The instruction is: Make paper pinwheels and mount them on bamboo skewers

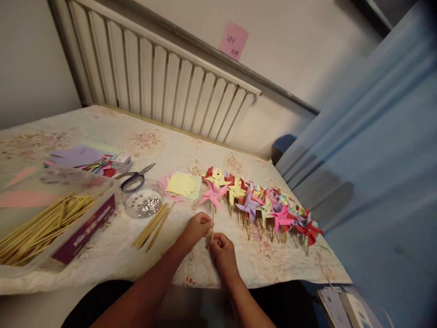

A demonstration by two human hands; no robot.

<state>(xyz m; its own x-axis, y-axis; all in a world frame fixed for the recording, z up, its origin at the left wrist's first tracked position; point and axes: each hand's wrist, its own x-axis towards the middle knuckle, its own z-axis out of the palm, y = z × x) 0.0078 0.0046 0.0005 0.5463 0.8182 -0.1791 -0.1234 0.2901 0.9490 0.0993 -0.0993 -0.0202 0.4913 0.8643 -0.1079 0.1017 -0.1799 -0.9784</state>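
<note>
Forearms [143,284] end in grips [200,225] pinching a pinwheel's stick [213,214].

Head view down at hands [223,255]

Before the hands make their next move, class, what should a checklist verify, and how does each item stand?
1. Left hand grips the stick: ok.
2. Right hand grips it lower down: ok.
3. Pink pinwheel sits at the stick's top: ok.
4. Pinwheel fastened firmly at its centre: cannot tell.
5. Scissors apart from both hands: ok.
6. Silver pieces inside the round dish: ok.
</note>
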